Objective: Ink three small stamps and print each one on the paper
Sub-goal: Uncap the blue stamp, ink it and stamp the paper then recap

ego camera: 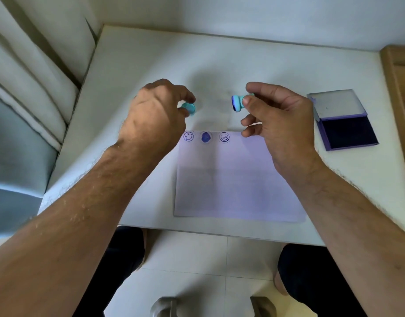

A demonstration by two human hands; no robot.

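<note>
- Right hand (277,124) pinched a teal stamp (237,103) between thumb and forefinger, held on its side above the table (151,65), inked blue face pointing left.
- Left hand (155,115) gripped a round teal cap (189,108) at the fingertips, level with the stamp, a clear gap between them.
- Paper (231,179) lay flat near the table's front edge, three blue prints in a row along its far edge: smiley (188,136), solid blot (206,137), ringed text mark (224,137).
- Open purple ink pad (348,131) sat right of the paper, lid hinged back, well apart from both hands.
- Only one stamp was in view.
</note>
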